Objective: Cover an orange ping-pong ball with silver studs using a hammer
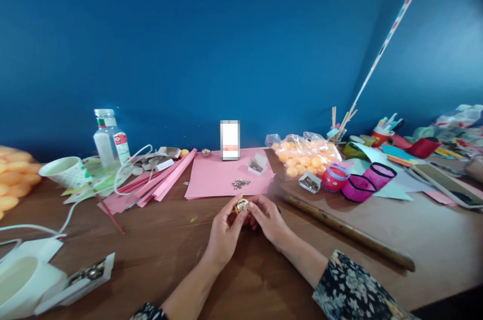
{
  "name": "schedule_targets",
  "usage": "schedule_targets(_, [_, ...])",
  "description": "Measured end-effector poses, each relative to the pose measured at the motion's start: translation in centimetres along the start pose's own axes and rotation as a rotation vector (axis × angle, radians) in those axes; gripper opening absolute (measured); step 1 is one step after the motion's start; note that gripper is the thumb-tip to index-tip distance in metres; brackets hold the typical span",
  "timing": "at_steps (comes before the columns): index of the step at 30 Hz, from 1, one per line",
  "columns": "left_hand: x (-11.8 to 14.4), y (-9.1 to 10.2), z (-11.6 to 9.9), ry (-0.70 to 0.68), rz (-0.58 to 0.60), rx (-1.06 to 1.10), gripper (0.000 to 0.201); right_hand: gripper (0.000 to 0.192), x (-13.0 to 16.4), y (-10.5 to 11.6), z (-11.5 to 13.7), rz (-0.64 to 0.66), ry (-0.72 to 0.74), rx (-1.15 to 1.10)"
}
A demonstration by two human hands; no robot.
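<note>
My left hand and my right hand meet over the brown table, both pinching a small orange ball with shiny silver bits on it. Just beyond them lies a pink paper sheet with a small heap of silver pins and a little open white box on it. A second small box of pins sits to the right of the sheet.
A bag of orange balls, pink and red paper rings, a long wooden stick and a phone lie to the right. Left are pink strips, a bottle, a paper cup, white cable and boxes. A blue wall stands behind.
</note>
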State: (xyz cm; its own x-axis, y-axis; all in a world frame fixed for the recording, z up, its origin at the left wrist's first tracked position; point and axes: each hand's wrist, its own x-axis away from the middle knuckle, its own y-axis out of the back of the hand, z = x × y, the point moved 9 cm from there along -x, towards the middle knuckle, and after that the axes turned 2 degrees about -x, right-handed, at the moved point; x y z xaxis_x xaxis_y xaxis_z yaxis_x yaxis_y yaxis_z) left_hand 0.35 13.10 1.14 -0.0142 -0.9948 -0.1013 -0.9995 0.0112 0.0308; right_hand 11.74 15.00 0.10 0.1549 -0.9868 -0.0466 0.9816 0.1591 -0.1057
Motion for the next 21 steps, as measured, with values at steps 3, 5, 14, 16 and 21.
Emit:
schedule_targets(3, [-0.2,0.1,0.3,0.010,-0.006,0.040,0.052,0.028,0.0,0.0,0.3,0.002,-0.007,0.052])
schedule_targets(5, [-0.2,-0.1,0.5,0.034,0.000,0.098,0.053,0.027,0.1,0.2,1.5,-0.003,0.041,0.132])
schedule_targets(14, [0.1,0.1,0.6,0.136,-0.058,0.165,0.055,0.023,1.9,5.4,9.0,-0.234,0.384,0.954])
schedule_targets(16, [0.1,0.1,0.4,0.126,-0.055,0.166,0.052,0.028,2.5,6.9,8.8,-0.243,0.360,1.193])
schedule_targets(21, [0.0,0.0,0.0,0.021,-0.031,0.143,0.049,0.036,3.1,10.1,5.9,-0.136,0.197,1.503])
